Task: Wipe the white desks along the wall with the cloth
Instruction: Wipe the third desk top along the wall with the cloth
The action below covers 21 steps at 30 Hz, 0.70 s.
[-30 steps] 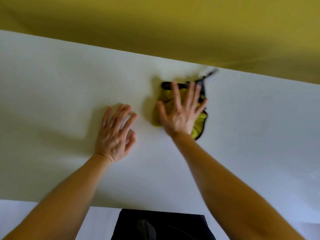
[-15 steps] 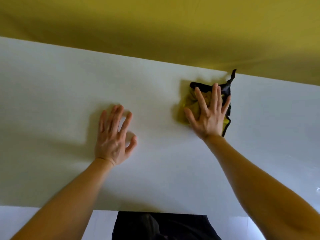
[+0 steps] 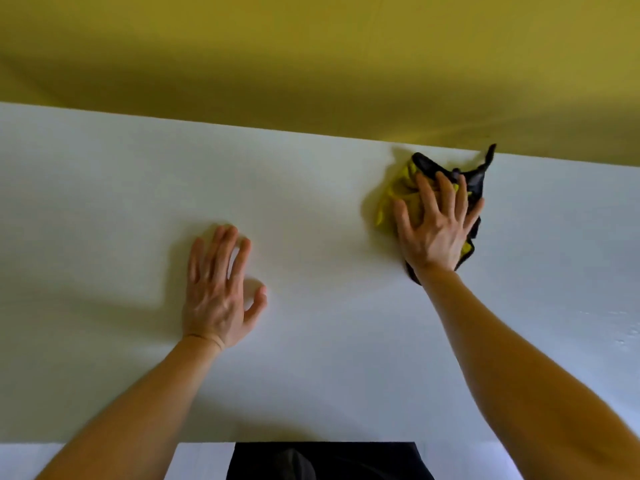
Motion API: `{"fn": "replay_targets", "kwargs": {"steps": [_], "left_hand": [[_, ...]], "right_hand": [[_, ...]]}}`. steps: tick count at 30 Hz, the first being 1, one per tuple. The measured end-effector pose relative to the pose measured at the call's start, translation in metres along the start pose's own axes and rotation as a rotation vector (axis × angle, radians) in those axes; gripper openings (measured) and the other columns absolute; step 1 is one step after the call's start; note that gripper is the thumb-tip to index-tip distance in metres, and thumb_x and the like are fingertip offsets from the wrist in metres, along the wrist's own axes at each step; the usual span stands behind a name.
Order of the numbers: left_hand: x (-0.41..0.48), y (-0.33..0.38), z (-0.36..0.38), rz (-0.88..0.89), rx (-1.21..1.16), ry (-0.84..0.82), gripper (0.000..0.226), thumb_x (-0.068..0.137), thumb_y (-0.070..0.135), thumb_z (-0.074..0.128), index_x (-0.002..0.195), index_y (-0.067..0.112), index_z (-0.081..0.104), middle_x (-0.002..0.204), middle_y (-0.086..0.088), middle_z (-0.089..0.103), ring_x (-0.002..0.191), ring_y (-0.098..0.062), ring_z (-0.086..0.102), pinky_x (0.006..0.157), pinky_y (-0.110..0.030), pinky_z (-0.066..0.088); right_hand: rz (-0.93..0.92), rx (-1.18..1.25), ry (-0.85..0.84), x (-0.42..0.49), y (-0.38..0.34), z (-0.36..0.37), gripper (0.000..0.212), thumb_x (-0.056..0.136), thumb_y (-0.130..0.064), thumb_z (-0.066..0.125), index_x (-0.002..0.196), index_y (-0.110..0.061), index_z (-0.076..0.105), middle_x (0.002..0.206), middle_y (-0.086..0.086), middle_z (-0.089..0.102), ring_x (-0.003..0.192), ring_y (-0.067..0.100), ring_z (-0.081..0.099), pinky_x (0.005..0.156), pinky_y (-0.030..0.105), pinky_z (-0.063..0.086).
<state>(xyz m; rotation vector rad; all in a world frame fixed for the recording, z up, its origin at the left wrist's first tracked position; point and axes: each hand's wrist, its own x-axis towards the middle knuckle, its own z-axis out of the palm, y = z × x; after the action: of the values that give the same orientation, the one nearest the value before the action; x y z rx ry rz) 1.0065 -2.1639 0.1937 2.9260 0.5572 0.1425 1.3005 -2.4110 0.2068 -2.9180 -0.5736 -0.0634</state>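
A white desk point(image 3: 104, 188) runs across the view against a yellow wall. A crumpled yellow cloth with a black border point(image 3: 398, 194) lies near the desk's back edge on the right. My right hand point(image 3: 436, 226) presses flat on the cloth with straight, spread fingers and covers most of it. My left hand point(image 3: 218, 292) rests flat on the bare desk top at the centre left, fingers straight, holding nothing.
The yellow wall point(image 3: 311, 64) rises directly behind the desk's back edge. My dark clothing point(image 3: 325, 460) shows below the desk's front edge. A few small specks point(image 3: 627, 332) sit on the desk at the far right.
My right hand has slid the cloth to the right and farther back, close to the wall edge. My left hand has stayed in place on the desk.
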Motion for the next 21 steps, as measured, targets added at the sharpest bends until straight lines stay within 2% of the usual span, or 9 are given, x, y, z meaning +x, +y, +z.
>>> {"fn": "replay_targets", "kwargs": {"steps": [3, 7, 10, 12, 13, 15, 18, 19, 21], "left_hand": [[0.0, 0.001, -0.002, 0.014, 0.011, -0.024, 0.077, 0.095, 0.042, 0.064, 0.165, 0.013, 0.045, 0.177, -0.024, 0.022, 0.166, -0.043, 0.019, 0.127, -0.071, 0.021], [0.001, 0.001, -0.004, 0.033, 0.01, -0.009, 0.076, 0.094, 0.039, 0.065, 0.163, 0.015, 0.048, 0.176, -0.024, 0.024, 0.165, -0.043, 0.021, 0.127, -0.071, 0.022], [0.0, 0.003, -0.005, 0.013, 0.022, -0.01, 0.076, 0.092, 0.037, 0.067, 0.162, 0.014, 0.05, 0.176, -0.023, 0.024, 0.165, -0.042, 0.021, 0.128, -0.07, 0.021], [0.001, 0.003, -0.004, 0.023, 0.009, 0.001, 0.076, 0.092, 0.037, 0.068, 0.161, 0.013, 0.051, 0.176, -0.024, 0.024, 0.165, -0.043, 0.022, 0.127, -0.071, 0.022], [0.001, 0.002, -0.004, 0.031, 0.003, 0.002, 0.075, 0.092, 0.037, 0.069, 0.161, 0.013, 0.052, 0.176, -0.024, 0.025, 0.165, -0.043, 0.023, 0.127, -0.071, 0.022], [0.001, 0.001, -0.003, 0.033, -0.002, 0.003, 0.074, 0.093, 0.038, 0.067, 0.161, 0.014, 0.052, 0.175, -0.024, 0.026, 0.164, -0.044, 0.024, 0.127, -0.072, 0.022], [0.0, 0.002, -0.002, 0.033, -0.003, 0.0, 0.072, 0.095, 0.039, 0.064, 0.161, 0.014, 0.052, 0.175, -0.024, 0.025, 0.164, -0.044, 0.023, 0.127, -0.072, 0.022], [0.0, 0.001, -0.001, 0.034, -0.003, 0.002, 0.072, 0.095, 0.039, 0.063, 0.161, 0.014, 0.051, 0.176, -0.024, 0.025, 0.164, -0.044, 0.023, 0.127, -0.072, 0.022], [0.0, 0.0, -0.001, 0.027, -0.001, -0.005, 0.072, 0.096, 0.041, 0.062, 0.162, 0.014, 0.051, 0.176, -0.024, 0.024, 0.165, -0.044, 0.022, 0.127, -0.071, 0.022]], "right_hand": [[0.142, -0.02, -0.022, -0.001, -0.055, 0.009, 0.068, 0.102, -0.069, 0.047, 0.159, -0.033, 0.052, 0.17, 0.012, 0.041, 0.164, 0.042, 0.02, 0.126, 0.076, 0.008], [-0.09, -0.007, -0.071, 0.007, -0.182, 0.024, 0.075, 0.104, -0.068, 0.038, 0.162, -0.023, 0.048, 0.166, 0.02, 0.043, 0.16, 0.05, 0.025, 0.125, 0.078, 0.005], [-0.3, -0.012, -0.162, 0.015, -0.22, 0.02, 0.077, 0.106, -0.071, 0.027, 0.165, -0.024, 0.042, 0.165, 0.016, 0.042, 0.158, 0.048, 0.028, 0.125, 0.077, 0.005], [-0.392, 0.007, -0.143, 0.026, -0.189, 0.017, 0.076, 0.104, -0.077, 0.028, 0.162, -0.032, 0.046, 0.164, 0.012, 0.046, 0.157, 0.044, 0.033, 0.128, 0.073, 0.006], [-0.378, 0.019, -0.112, 0.032, -0.159, 0.016, 0.075, 0.103, -0.079, 0.031, 0.16, -0.034, 0.049, 0.163, 0.011, 0.047, 0.157, 0.043, 0.034, 0.13, 0.07, 0.007], [-0.208, 0.024, 0.01, 0.044, -0.084, 0.012, 0.073, 0.102, -0.081, 0.04, 0.155, -0.034, 0.057, 0.163, 0.013, 0.048, 0.158, 0.042, 0.033, 0.131, 0.067, 0.008], [0.089, -0.011, 0.107, 0.053, 0.011, 0.0, 0.074, 0.103, -0.078, 0.042, 0.152, -0.026, 0.061, 0.175, 0.015, 0.032, 0.165, 0.043, 0.017, 0.132, 0.064, 0.012], [0.148, -0.017, 0.096, 0.054, 0.022, -0.002, 0.075, 0.104, -0.076, 0.041, 0.151, -0.021, 0.061, 0.177, 0.013, 0.028, 0.166, 0.043, 0.014, 0.132, 0.064, 0.012], [0.189, -0.015, 0.079, 0.05, 0.003, 0.0, 0.074, 0.106, -0.069, 0.042, 0.153, -0.015, 0.058, 0.177, 0.01, 0.032, 0.167, 0.041, 0.014, 0.131, 0.066, 0.014]]}}
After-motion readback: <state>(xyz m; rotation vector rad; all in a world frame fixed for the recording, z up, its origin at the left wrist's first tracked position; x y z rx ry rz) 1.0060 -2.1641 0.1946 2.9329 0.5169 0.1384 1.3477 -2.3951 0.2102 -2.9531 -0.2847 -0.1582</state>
